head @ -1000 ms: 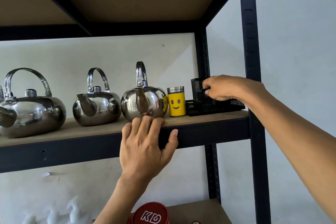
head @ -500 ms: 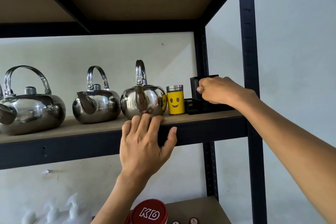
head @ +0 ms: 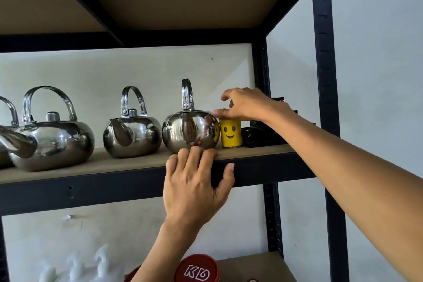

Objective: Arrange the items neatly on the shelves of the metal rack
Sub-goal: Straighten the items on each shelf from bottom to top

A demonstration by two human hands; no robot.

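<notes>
Right hand (head: 249, 104) pinches the top of the upright yellow jar (head: 231, 134) bearing a black smiley.

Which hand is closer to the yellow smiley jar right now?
Right. The right hand grips the yellow smiley jar at its lid; the left hand rests on the shelf edge, lower and left of it.

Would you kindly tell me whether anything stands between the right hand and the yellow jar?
Nothing visible does. The right hand sits on top of the jar, fingers curled over its lid. A kettle stands close on the picture's left of the jar, a mesh organizer on its right; neither lies between hand and jar.
</notes>
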